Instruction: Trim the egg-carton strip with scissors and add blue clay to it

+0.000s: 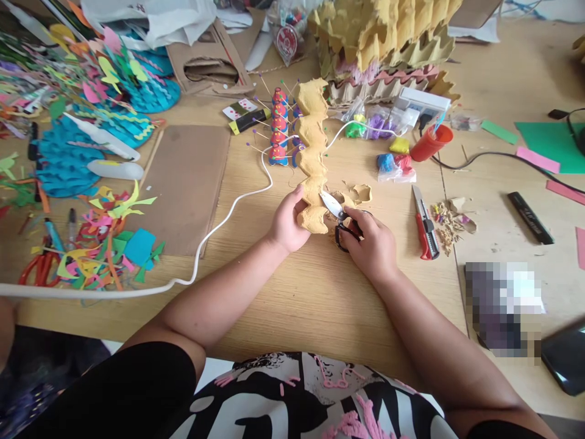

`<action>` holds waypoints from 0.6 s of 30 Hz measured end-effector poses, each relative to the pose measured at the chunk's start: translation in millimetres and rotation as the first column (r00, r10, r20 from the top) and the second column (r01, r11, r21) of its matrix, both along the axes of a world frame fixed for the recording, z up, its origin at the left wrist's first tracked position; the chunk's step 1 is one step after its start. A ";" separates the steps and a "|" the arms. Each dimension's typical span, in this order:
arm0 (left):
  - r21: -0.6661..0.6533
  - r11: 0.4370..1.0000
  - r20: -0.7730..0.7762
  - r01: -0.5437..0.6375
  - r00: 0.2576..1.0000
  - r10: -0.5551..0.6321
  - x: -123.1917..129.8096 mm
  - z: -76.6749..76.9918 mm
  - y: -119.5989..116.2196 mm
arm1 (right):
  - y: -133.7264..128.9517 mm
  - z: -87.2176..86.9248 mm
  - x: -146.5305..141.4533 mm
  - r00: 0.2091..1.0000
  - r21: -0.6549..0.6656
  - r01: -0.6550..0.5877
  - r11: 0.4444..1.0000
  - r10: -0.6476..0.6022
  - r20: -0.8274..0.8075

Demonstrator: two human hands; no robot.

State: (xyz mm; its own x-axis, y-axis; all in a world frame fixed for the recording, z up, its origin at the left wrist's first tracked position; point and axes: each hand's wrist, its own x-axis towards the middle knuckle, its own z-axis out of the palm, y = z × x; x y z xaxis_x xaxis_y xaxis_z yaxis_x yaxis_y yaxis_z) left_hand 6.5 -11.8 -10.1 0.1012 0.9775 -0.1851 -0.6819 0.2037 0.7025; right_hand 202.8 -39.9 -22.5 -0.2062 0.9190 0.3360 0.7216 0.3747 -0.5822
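At the frame's centre, the left hand (289, 224) pinches an egg-carton strip (313, 143) near its lower end; the right hand (373, 245) grips scissors (333, 205) at its edge. Likely light, stiff yet tearable, it is best held around 1 cup.

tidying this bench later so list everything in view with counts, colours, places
egg-carton strip: one, ochre, centre
held scissors: one, black-handled, centre
pinned pieces: two visible, multicoloured, upper centre
egg trays: several, mostly yellow, top
utility knife: one, red, right
cup: one, red, right
plastic packets: several, multicoloured, upper right
small case: one, black, right
paper sheet: one, green, right edge
cardboard sheet: one, brown, left
long cable: one, white, left
carton pieces: several, blue, left
paper scraps: many, multicoloured, left
other scissors: one, red-handled, lower left
table: one, light wood, underneath
left hand: one, bare, holding strip
right hand: one, bare, holding scissors
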 end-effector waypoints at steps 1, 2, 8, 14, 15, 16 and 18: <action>-0.005 1.000 -0.002 0.000 1.000 0.000 0.1 0.3 -0.1 | 0.0 0.2 0.2 1.000 0.002 0.002 1.000 -0.002 0.007; -0.011 1.000 -0.006 0.000 1.000 0.000 0.1 0.6 -0.1 | 0.0 0.4 0.4 1.000 0.002 0.005 1.000 -0.005 0.013; -0.036 0.999 -0.016 -0.014 1.000 0.014 0.9 0.4 1.0 | 0.3 3.2 1.4 1.000 -0.012 0.018 1.000 -0.018 0.025; -0.039 0.999 0.004 -0.011 1.000 0.011 1.7 1.0 2.0 | -0.4 5.7 2.3 1.000 -0.029 0.019 0.999 -0.019 0.011; -0.040 0.999 0.004 -0.011 1.000 0.011 1.4 0.8 2.1 | -0.3 5.3 2.5 1.000 -0.030 0.017 0.999 -0.017 0.005; -0.042 0.999 0.004 -0.010 1.000 0.010 1.0 0.5 2.2 | 0.0 4.3 2.7 1.000 -0.034 0.014 0.999 -0.015 -0.005; -0.045 0.999 0.007 0.003 1.000 -0.002 -0.1 -0.8 2.6 | 1.6 1.1 3.1 0.999 -0.047 0.014 0.999 -0.016 -0.045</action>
State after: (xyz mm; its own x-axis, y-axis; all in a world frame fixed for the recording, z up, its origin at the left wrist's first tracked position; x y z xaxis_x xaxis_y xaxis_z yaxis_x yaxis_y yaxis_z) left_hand 6.4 -9.2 -10.9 0.1053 0.9679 -0.2280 -0.6863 0.2367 0.6878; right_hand 205.9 -38.3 -21.4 -0.1775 0.9369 0.3013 0.6995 0.3354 -0.6310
